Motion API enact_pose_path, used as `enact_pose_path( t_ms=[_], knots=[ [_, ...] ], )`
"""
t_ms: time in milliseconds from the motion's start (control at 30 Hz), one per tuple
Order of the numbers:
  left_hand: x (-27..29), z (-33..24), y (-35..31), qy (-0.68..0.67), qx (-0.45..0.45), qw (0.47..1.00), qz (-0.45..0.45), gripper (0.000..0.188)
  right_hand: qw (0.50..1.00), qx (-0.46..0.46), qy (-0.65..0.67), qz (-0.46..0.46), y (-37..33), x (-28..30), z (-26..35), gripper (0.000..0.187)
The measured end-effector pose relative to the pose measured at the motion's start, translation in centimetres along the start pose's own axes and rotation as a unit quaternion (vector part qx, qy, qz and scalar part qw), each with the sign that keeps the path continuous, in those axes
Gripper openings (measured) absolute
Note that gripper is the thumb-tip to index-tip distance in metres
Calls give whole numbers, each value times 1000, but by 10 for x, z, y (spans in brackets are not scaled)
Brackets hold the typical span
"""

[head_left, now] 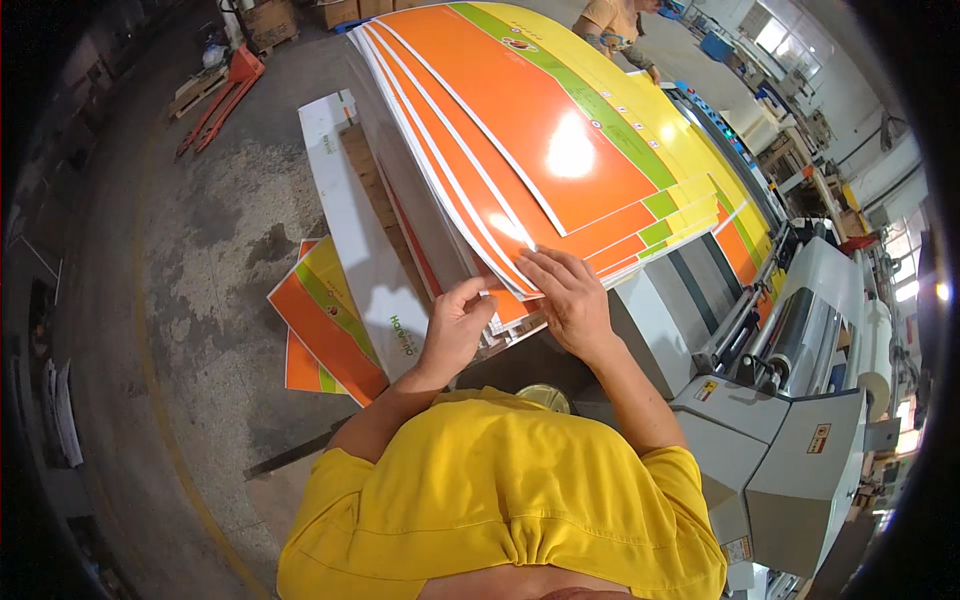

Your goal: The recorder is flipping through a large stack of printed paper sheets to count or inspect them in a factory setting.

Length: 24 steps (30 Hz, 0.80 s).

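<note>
A tall stack of large glossy printed sheets (470, 105), orange, green and yellow with white borders, rises in front of me. Its upper sheets are fanned out, so their edges show as several stripes. At the stack's near corner, my left hand (458, 328) is closed, thumb and forefinger pinching the sheet edges. Just to the right, my right hand (568, 300) holds the same corner, its fingers laid over the top sheets. The right thumb is hidden by the hand and the sheets.
A grey machine with rollers (800, 340) stands close on my right. Left of the stack lie a long white board (365, 240) and loose printed sheets (325, 320). A red pallet jack (225, 95) is at the far left. Another person (610, 25) stands beyond the stack.
</note>
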<state>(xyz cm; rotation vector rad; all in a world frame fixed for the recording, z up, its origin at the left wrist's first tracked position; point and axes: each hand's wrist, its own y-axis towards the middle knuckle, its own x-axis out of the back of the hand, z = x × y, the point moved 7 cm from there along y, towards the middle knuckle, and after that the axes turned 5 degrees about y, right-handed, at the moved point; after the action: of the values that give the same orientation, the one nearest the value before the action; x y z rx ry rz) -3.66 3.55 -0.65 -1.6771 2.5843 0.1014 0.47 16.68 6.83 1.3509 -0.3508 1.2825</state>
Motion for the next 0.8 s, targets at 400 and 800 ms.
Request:
enact_pose_path(
  t_ms=[400, 800],
  knots=[
    [9, -13, 3, -211, 17, 977, -10, 62, 990, 94, -75, -75, 12, 26, 32, 48],
    [10, -9, 13, -219, 57, 974, 12, 63, 997, 68, -5, -37, -5, 13, 26, 33]
  ],
)
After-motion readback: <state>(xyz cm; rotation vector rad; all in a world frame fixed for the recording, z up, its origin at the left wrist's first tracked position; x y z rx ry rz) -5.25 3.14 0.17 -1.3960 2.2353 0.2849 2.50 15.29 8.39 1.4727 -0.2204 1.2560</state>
